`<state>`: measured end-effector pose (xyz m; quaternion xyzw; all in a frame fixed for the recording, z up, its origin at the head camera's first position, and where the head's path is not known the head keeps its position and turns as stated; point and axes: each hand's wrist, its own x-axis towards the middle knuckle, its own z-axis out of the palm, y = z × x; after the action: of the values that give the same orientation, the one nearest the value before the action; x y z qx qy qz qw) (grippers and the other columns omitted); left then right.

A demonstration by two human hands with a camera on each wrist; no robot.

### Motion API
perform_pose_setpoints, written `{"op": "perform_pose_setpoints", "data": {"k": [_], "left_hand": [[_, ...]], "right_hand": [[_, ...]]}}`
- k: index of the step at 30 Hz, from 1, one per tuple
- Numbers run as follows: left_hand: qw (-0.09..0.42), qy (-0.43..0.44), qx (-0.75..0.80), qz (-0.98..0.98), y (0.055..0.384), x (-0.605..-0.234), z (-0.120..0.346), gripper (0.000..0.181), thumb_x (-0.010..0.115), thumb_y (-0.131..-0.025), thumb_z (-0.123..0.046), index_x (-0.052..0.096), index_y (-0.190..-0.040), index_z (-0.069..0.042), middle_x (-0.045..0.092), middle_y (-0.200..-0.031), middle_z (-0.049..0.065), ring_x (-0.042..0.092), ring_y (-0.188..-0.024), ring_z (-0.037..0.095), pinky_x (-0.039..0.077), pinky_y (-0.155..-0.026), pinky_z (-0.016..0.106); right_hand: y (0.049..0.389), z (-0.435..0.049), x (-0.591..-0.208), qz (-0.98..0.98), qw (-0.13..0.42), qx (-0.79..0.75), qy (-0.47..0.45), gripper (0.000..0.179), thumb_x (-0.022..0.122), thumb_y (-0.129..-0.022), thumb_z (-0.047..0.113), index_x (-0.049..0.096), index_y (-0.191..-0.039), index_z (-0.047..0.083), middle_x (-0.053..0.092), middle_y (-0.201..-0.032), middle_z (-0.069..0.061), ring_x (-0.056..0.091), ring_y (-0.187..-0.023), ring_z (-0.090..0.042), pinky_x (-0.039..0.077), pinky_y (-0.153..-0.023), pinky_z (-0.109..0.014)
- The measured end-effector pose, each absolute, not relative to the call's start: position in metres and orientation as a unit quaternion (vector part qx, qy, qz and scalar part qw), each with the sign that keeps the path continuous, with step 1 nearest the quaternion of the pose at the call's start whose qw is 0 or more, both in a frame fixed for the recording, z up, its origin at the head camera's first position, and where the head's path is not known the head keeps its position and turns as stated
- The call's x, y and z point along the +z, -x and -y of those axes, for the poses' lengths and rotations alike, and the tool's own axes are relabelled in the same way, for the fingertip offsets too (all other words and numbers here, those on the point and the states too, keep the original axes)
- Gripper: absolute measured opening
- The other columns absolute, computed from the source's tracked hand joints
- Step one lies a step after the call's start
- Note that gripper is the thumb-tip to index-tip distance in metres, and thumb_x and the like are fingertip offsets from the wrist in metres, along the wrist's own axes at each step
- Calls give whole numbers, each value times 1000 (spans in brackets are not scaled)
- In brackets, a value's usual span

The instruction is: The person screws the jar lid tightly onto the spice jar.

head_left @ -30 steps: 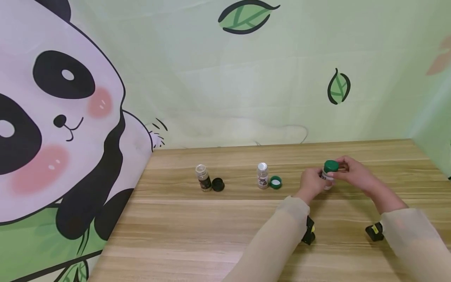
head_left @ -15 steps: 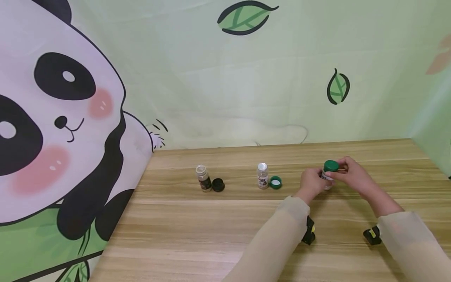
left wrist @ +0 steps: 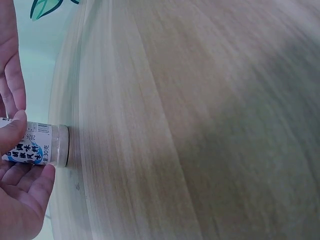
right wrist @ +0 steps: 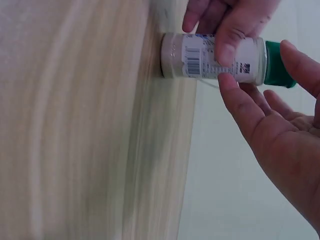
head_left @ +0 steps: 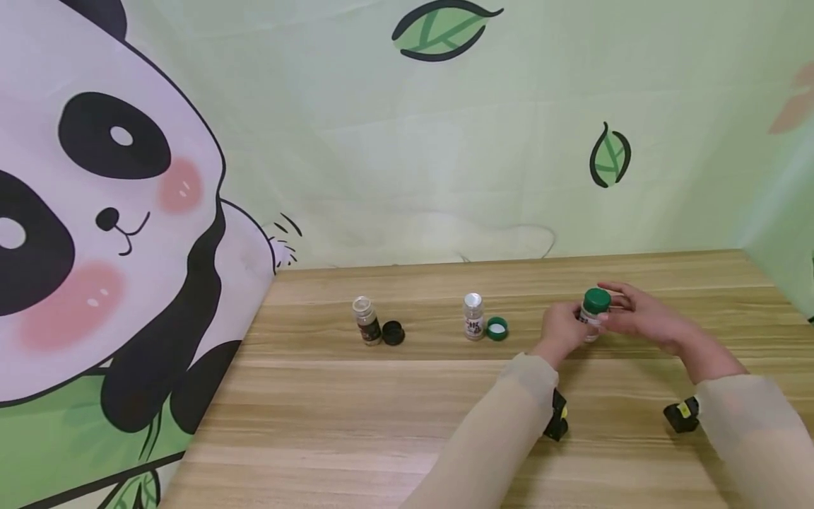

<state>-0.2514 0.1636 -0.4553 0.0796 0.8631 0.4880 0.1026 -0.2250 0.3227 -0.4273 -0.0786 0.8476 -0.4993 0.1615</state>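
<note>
A small clear spice jar with a white printed label and a green cap stands upright at the table's right side. My left hand grips its body, with the thumb across the label in the right wrist view. Around the cap's right side, my right hand has its fingers spread and loose. In the right wrist view one fingertip is right at the green cap, while another lies lower, beside the label and the left thumb. In the left wrist view the jar's base meets the tabletop.
An uncapped spice jar stands mid-table, a green cap lying upturned beside it. Farther left is another jar with a dark label, next to a black cap. A panda-printed cloth hangs behind the wooden table.
My right hand has loosened from the green cap, its fingers spreading and its wrist shifting slightly right. The left hand keeps its grip on the jar, and the other jars stay put.
</note>
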Motion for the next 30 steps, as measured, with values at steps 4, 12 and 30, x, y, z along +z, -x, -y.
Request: {"op": "perform_pose_setpoints", "data": {"k": [4,12,30], "left_hand": [[107,-78,491,-861,251,-455,-164,26,84,-83,-8,80,-109,-11,81,-104,2,70,-90,6,52,-75,14],[103,-78,496,-859,250,-455,-163,26,85,-83,-9,80,-108,-10,81,-104,3,69,-89,6,52,-77,15],[103,-76,495,-859,251,-456,-163,26,86,-82,-10,80,-107,-10,81,-100,3,69,-85,6,51,-74,14]], "right_hand": [[228,-327,-425,-848,172,-492,97,71,53,-105,16,14,-158,-10,30,-155,-44,57,-125,-18,52,-87,-17],[228,-326,-422,-863,164,-468,95,63,52,-106,17,25,-154,-13,36,-152,-43,52,-133,-42,53,-90,-21],[226,-323,-426,-870,135,-468,78,54,53,-106,13,33,-147,-17,43,-145,-43,58,-117,-17,54,-89,-22]]}}
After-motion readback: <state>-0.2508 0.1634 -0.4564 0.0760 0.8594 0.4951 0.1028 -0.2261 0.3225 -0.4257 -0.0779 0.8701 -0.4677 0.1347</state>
